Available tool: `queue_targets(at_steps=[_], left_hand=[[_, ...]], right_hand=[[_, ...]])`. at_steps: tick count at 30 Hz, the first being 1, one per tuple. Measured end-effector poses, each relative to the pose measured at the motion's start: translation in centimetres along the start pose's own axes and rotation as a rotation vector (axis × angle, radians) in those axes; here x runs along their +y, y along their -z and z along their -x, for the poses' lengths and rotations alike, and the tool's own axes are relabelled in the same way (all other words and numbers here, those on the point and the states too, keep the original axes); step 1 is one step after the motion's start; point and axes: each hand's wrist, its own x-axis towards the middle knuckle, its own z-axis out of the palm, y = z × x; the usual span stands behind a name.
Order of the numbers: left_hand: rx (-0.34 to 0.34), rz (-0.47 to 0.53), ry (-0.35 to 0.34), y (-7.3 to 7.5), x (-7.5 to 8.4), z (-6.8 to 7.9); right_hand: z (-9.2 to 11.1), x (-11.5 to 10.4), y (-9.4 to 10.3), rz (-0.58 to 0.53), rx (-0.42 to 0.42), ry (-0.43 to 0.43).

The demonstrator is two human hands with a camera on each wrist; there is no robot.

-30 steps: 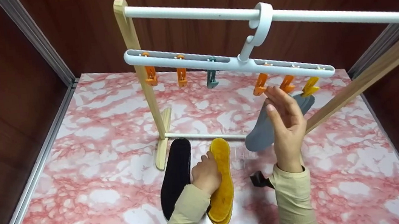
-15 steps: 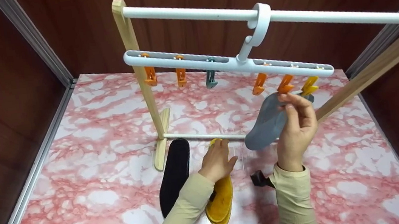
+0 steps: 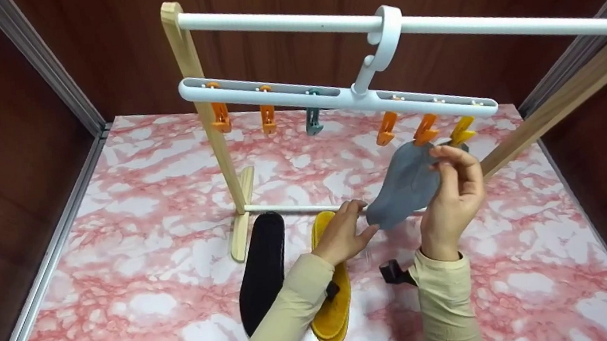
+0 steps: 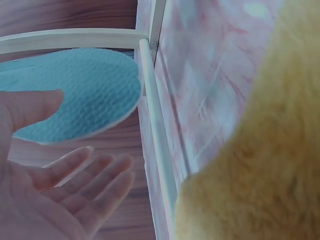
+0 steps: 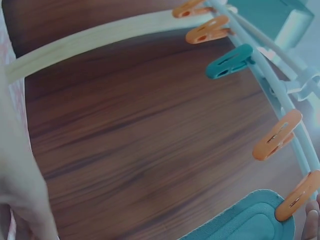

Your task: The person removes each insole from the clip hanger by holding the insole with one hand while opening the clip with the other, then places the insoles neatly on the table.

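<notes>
A grey insole [image 3: 406,184] hangs tilted, its upper end in an orange clip [image 3: 425,129]. My right hand [image 3: 454,198] is bent beside that end, thumb and fingertips right at the insole's edge below the clip; I cannot tell whether they grip it. My left hand [image 3: 346,235] reaches toward the insole's lower end. In the left wrist view, thumb and straight fingers [image 4: 107,175] spread apart around the textured insole [image 4: 85,95]. Part of another grey insole shows under the yellow clip [image 3: 462,131], mostly behind my right hand.
A white hanger [image 3: 271,94] with several clips hangs from the rack's white bar [image 3: 274,22]. Below, a black insole [image 3: 263,268] and stacked yellow insoles [image 3: 335,311] lie on the marbled surface [image 3: 152,305]. The rack's wooden leg [image 3: 567,103] slants down at the right.
My left hand has moved from over the yellow insoles rightward to the grey insole's lower end. My right hand moved right, from one orange clip to the neighbouring one, then just below it.
</notes>
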Motion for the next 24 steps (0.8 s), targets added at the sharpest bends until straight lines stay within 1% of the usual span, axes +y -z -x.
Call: queue_targets(at_steps=[3, 5, 12, 18, 21, 24], left_hand=[[0.021, 0.019, -0.022, -0.3, 0.4, -0.7], [0.026, 0.047, -0.02, -0.4, 0.7, -1.1], [0.093, 0.091, -0.066, -0.8, 1.2, -2.1], [0.137, 0.153, -0.048, -1.1, 1.6, -2.5], [0.141, 0.168, -0.044, -1.2, 1.7, -2.6], [0.137, 0.183, -0.041, -1.1, 2.0, -2.6]], right_hand=[[-0.1, 0.0, 0.1, 0.004, 0.007, 0.003], [-0.1, 0.0, 0.2, 0.011, 0.006, 0.006], [-0.2, -0.1, 0.6, 0.059, -0.031, 0.013], [-0.2, -0.2, 0.7, 0.123, -0.059, -0.007], [-0.3, -0.3, 0.8, 0.152, -0.075, -0.007], [-0.4, -0.3, 0.9, 0.193, -0.112, 0.011]])
